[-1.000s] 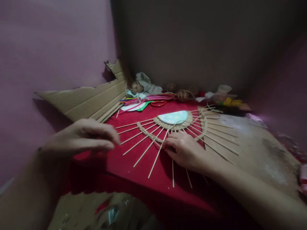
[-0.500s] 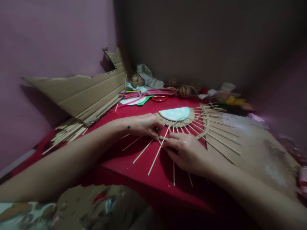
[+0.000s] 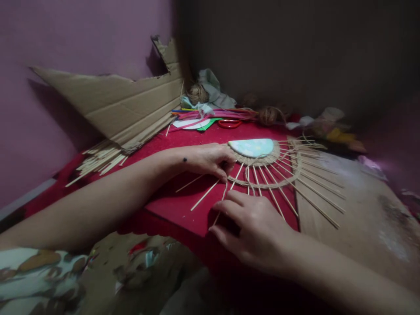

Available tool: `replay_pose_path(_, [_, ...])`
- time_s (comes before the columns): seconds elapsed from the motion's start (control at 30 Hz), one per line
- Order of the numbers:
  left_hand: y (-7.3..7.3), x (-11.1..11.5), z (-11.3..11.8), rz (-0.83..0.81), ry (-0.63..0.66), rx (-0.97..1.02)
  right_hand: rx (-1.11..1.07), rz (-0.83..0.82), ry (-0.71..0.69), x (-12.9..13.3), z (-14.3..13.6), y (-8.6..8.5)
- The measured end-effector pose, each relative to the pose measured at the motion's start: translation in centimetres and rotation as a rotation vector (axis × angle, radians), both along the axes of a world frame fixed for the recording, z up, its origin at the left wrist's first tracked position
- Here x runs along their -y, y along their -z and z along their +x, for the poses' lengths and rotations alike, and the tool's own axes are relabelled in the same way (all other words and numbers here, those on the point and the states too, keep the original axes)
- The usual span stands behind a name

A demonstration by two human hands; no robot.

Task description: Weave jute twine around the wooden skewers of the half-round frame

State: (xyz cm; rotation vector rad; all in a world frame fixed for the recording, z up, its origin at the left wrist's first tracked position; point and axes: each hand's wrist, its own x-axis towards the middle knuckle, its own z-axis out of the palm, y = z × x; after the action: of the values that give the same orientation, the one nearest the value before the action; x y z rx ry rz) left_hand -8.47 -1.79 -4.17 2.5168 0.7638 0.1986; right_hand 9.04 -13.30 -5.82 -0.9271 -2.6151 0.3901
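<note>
A half-round woven piece with thin sticks fanning out (image 3: 282,158) lies in front of me, a pale blue patterned half-disc (image 3: 254,147) on its centre. A curved band of twine (image 3: 265,184) crosses the sticks further out. My left hand (image 3: 215,161) is closed in a pinch at the left end of this band, its fingers hiding part of the weave. From there a strand of twine (image 3: 225,190) runs down to my right hand (image 3: 252,223), whose thumb and fingers close on it below the sticks. Another loose strand hangs over the weave.
Red cloth (image 3: 183,208) covers the table, with a brown board (image 3: 357,218) at right. Folded cardboard (image 3: 131,103) leans on the left wall above a bundle of sticks (image 3: 101,159). Red-handled scissors (image 3: 229,124), coloured strips (image 3: 216,114) and twine balls (image 3: 267,115) lie behind.
My right hand has moved down and towards me from the band, drawing the strand out. My left hand stays pinched at the band. The view has tilted down slightly.
</note>
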Motion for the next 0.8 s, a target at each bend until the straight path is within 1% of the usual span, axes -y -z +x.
replay_pose_path(0.1, [0.0, 0.0, 0.0, -0.012, 0.023, 0.008, 0.067, 0.256, -0.015, 0.9, -1.0, 0.4])
replay_pose_path(0.2, [0.1, -0.2, -0.2, -0.030, 0.027, 0.022, 0.118, 0.395, -0.070, 1.5, -1.5, 0.4])
replay_pose_path(0.4, [0.4, -0.4, -0.5, -0.111, 0.027, 0.055, 0.273, 0.510, -0.266, 2.4, -1.2, -0.2])
replay_pose_path(0.57, [0.3, -0.6, -0.6, -0.112, 0.040, 0.062, 0.368, 0.585, -0.451, 3.0, -0.9, -1.2])
replay_pose_path(0.67, [0.4, -0.6, -0.6, -0.123, 0.051, 0.066, 0.374, 0.624, -0.521, 2.8, -0.6, -1.6])
replay_pose_path(0.8, [0.4, -0.6, -0.6, -0.124, 0.067, 0.085, 0.407, 0.633, -0.627, 2.1, -0.1, -2.1])
